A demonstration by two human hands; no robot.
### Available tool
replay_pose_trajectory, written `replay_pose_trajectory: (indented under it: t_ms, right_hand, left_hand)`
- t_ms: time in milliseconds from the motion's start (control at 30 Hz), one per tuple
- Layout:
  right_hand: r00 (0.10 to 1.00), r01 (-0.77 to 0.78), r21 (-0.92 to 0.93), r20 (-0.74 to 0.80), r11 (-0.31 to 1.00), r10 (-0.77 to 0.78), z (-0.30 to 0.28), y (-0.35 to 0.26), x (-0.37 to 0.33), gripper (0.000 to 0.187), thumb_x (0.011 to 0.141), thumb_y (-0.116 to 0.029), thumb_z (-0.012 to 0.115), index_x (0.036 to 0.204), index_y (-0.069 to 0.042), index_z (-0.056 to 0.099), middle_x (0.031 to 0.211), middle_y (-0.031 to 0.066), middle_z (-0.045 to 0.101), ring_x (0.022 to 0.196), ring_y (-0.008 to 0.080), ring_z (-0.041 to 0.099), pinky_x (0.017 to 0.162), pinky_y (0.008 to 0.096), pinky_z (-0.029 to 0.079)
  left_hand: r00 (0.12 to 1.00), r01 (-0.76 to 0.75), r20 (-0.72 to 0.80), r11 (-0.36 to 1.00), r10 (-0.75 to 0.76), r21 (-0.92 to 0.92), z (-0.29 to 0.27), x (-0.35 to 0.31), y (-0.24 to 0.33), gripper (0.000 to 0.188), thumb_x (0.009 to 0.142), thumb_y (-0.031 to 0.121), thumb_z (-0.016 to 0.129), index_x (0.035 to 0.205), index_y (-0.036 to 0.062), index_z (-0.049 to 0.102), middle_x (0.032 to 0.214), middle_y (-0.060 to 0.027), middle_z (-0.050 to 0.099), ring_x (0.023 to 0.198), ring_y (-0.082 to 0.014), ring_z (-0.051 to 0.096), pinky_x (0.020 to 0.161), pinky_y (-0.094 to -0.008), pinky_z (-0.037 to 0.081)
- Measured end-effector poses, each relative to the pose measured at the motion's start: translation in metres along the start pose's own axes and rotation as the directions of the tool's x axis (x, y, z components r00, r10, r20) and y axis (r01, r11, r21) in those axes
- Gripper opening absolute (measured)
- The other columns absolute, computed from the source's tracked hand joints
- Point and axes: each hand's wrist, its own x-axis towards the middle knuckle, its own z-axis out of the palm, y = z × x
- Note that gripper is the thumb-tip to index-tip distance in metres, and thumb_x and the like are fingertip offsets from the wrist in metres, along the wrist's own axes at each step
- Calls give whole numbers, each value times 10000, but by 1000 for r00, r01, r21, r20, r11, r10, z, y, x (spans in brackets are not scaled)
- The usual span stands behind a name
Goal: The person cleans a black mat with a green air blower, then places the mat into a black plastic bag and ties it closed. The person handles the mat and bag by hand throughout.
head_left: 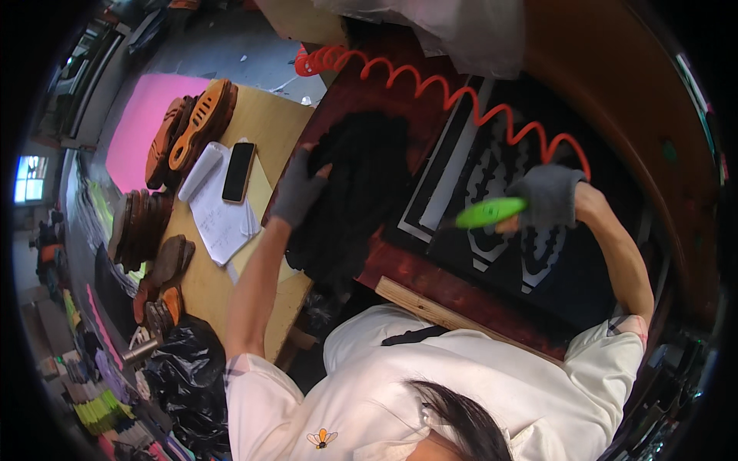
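My right hand [547, 198], in a grey fingerless glove, is closed round a bright green air blow gun [490, 212] above a dark board. A red coiled hose [477, 107] runs from the far left and ends behind this hand. Beneath it, pale shoe-upper-shaped outlines [544, 257] show on the dark board [592, 261]. My left hand [298, 187], gloved likewise, rests at the left side of a heap of black soft pieces [357, 184]. Its thumb and fingers are apart; some fingers are hidden against the dark heap.
Left of the heap, a wooden table [261, 107] carries a phone [239, 172], written paper sheets [219, 223] and stacked brown soles [204, 123]. A black plastic bag [188, 376] sits near left. A wooden strip [453, 315] edges the dark red worktop [338, 100] by my body.
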Motion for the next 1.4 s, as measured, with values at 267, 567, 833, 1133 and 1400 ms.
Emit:
replay_pose_trajectory:
  t_ms: [267,567,833,1133,1400]
  right_hand:
    - [990,-48,167,-127,985,69,7,0,-3,483,763,-545,747,885,-77,730,748,89,707,661,228,681,663,356,530]
    - [986,-52,-45,-158,998,44,15,19,27,494,803,-548,699,904,-65,727,706,100,689,630,236,666,645,368,525]
    - [912,13,355,-388,935,135,-11,20,28,513,854,-561,653,924,-57,721,730,82,688,648,184,654,653,347,521]
    - [990,86,175,-123,981,-65,-7,7,37,407,808,-461,743,932,-73,738,817,71,732,701,168,688,695,297,539]
    - [985,88,98,-156,991,-72,-17,-16,46,367,853,-425,711,952,-72,733,765,64,718,662,176,675,658,309,538]
  left_hand:
    - [962,-236,23,787,272,569,46,-92,58,1137,669,588,773,1548,149,202,1512,-310,259,1374,-488,295,1052,-622,292]
    - [966,-260,100,879,240,399,16,-36,23,1164,554,318,877,1524,178,247,1487,-268,321,1282,-443,431,1022,-493,405]
    - [1000,-19,-25,970,13,-241,-29,-3,-13,811,665,125,810,1380,33,439,1189,-121,640,1075,-262,633,927,-353,510]
    - [988,154,122,716,-96,-681,-42,-11,-52,523,700,29,682,1207,-9,563,975,-66,663,852,-162,636,780,-289,526]
    - [947,322,254,516,-199,-794,-49,-21,-44,471,699,72,591,1161,-21,595,949,-76,661,829,-183,642,770,-301,537]
